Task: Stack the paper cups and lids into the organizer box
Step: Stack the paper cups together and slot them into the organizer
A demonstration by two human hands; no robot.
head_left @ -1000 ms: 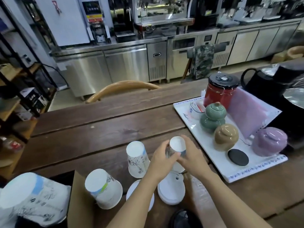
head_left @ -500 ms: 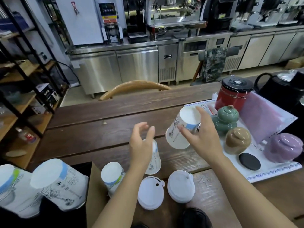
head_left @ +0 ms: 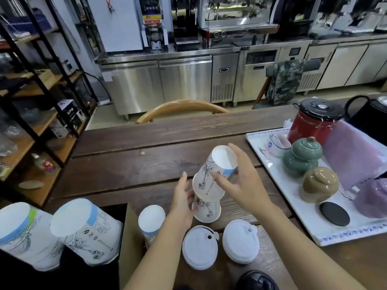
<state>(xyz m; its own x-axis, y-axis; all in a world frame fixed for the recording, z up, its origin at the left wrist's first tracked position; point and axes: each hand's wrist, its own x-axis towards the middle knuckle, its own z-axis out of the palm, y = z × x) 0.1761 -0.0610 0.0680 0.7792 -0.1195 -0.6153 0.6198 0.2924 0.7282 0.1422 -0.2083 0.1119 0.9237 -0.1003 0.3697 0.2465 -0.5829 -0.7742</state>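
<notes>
My right hand (head_left: 245,185) grips an upside-down printed paper cup (head_left: 206,178), tilted, its mouth over the base of a second upside-down cup (head_left: 207,211) standing on the wooden table. My left hand (head_left: 181,204) wraps the left side of that standing cup. A third upside-down cup (head_left: 151,218) stands to the left, beside the cardboard flap of the organizer box (head_left: 128,243). Two larger upside-down cups (head_left: 83,229) lean inside the box at the lower left. Two white lids (head_left: 200,248) (head_left: 240,244) lie flat near the front edge.
A white tray (head_left: 270,164) at the right carries ceramic jars, a red canister (head_left: 310,126), a pink sheet and a black coaster. A black kettle (head_left: 370,116) stands behind it. A chair back (head_left: 182,107) rises at the far edge; shelving (head_left: 41,114) stands left.
My right hand has brought its cup down and left onto the standing cup. My left hand, open above that cup before, has closed on its side.
</notes>
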